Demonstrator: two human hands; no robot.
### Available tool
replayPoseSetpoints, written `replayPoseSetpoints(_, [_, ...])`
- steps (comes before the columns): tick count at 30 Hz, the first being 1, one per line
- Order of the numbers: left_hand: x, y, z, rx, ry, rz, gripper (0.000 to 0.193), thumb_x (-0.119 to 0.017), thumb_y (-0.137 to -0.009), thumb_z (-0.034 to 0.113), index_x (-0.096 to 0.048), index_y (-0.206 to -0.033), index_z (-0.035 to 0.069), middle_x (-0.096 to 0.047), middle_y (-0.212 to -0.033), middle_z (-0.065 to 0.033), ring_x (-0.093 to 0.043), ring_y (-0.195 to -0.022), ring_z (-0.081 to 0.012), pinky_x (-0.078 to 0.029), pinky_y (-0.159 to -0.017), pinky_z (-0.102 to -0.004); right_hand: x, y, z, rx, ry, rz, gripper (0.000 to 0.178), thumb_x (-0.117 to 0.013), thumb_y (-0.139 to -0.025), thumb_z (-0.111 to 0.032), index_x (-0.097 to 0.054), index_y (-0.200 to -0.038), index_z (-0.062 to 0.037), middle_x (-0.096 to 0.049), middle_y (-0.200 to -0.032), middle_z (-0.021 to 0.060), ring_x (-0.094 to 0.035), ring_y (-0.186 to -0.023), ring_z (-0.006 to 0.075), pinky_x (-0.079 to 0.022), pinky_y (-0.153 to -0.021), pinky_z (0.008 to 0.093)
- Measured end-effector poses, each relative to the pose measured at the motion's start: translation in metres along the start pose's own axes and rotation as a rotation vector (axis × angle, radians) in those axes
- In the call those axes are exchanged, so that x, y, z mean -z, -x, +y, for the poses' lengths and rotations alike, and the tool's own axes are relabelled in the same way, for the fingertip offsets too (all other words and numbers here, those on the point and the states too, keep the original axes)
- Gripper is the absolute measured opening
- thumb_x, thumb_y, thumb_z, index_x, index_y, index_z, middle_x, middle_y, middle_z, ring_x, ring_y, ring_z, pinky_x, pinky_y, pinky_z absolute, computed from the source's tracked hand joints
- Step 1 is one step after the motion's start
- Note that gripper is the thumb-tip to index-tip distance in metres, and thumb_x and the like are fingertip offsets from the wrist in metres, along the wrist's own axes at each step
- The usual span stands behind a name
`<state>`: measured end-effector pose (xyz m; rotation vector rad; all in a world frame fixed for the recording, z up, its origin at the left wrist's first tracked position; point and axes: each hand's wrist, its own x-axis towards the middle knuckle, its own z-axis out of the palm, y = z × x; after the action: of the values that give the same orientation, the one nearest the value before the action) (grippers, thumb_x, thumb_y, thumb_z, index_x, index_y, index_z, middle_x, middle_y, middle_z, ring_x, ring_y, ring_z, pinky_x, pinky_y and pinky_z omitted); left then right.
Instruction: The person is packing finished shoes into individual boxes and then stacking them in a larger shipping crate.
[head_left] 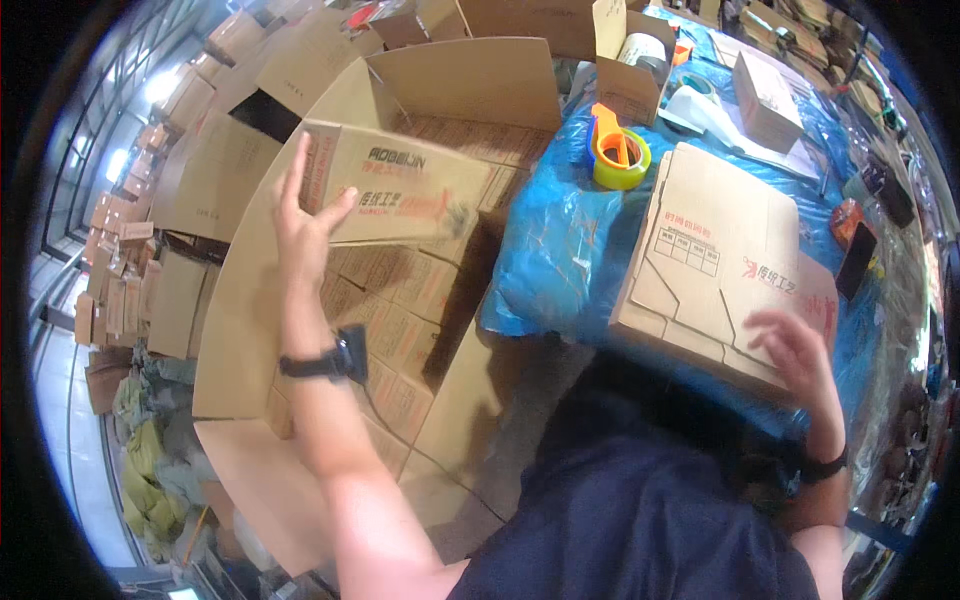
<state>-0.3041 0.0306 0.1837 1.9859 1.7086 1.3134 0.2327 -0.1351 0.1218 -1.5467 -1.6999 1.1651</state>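
Observation:
My left hand (308, 225) is over a large open carton (232, 350), fingers stretched up and thumb spread. It lies against the left end of a small brown printed box (400, 190), tilted inside the big carton; the box's right end is blurred. Rows of similar boxes (400, 290) line the carton's bottom. On the right, a stack of flattened cardboard boxes (715, 250) rests on the blue-covered table (560, 250). Above the stack's near right corner, my right hand (795, 355) has loosely spread, slightly blurred fingers and holds nothing visible.
A tape dispenser (618, 150) with yellow-green tape stands on the table beside the stack. Behind it are an open carton (630, 85) holding a roll and a pile of paper sheets (768, 100). A dark phone-like slab (856, 262) lies at the right. More cartons (215, 180) crowd the left.

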Motion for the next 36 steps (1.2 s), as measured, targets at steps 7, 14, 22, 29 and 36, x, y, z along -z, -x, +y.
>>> replayPoseSetpoints(7, [-0.027, -0.033, -0.126, 0.655, 0.336, -0.351, 0.089, -0.077, -0.078, 0.013, -0.034, -0.155, 0.01, -0.047, -0.149, -0.02, -0.046, -0.136, -0.0264, -0.035, -0.112, -0.0402, -0.034, 0.02, -0.023, 0.012, 0.25, -0.295, 0.032, -0.065, -0.092, -0.01, -0.061, -0.123, -0.0041, -0.07, -0.109, 0.0122, -0.07, -0.098, 0.0251, -0.054, -0.087, 0.0358])
replayPoseSetpoints(14, [-0.166, 0.062, -0.044, 0.229, -0.565, -0.192, 0.095, -0.08, -0.078, 0.034, -0.028, -0.157, 0.021, -0.038, -0.15, -0.0241, -0.037, -0.14, -0.0388, -0.03, -0.113, -0.0554, -0.035, 0.034, -0.005, -0.07, 0.374, -0.156, 0.032, -0.068, -0.089, -0.013, -0.063, -0.12, -0.0053, -0.07, -0.108, 0.0133, -0.068, -0.1, 0.0299, -0.054, -0.088, 0.0386])
replayPoseSetpoints(22, [-0.195, 0.054, -0.111, 0.286, -0.393, -0.496, 0.07, -0.036, -0.103, 0.05, -0.028, -0.155, 0.004, -0.028, -0.159, -0.0252, -0.027, -0.148, -0.0347, -0.024, -0.119, -0.0449, -0.012, 0.046, -0.019, 0.122, 0.485, 0.095, 0.027, -0.069, -0.085, -0.008, -0.067, -0.112, -0.0051, -0.069, -0.106, 0.0135, -0.065, -0.103, 0.0336, -0.051, -0.091, 0.0405])
replayPoseSetpoints(29, [-0.297, 0.074, 0.092, -0.656, -0.004, -0.633, 0.063, -0.056, -0.097, 0.041, -0.037, -0.152, 0.018, -0.031, -0.159, -0.0181, -0.026, -0.148, -0.0374, -0.02, -0.118, -0.0587, 0.096, 0.043, 0.138, 0.045, 0.742, 0.207, 0.084, -0.08, -0.075, -0.022, -0.04, -0.146, -0.0037, -0.037, -0.154, 0.0191, -0.034, -0.144, 0.0365, -0.028, -0.12, 0.0433])
replayPoseSetpoints(36, [-0.326, 0.089, 0.095, -0.797, -0.351, -0.871, 0.068, -0.045, -0.102, 0.043, -0.02, -0.159, 0.016, -0.017, -0.164, -0.0189, -0.016, -0.152, -0.0342, -0.013, -0.123, -0.0471, 0.123, 0.03, 0.085, 0.047, 1.156, -0.335, 0.113, -0.086, -0.065, -0.05, -0.029, -0.153, -0.0086, -0.022, -0.161, 0.0215, -0.022, -0.15, 0.0358, -0.026, -0.12, 0.0463])
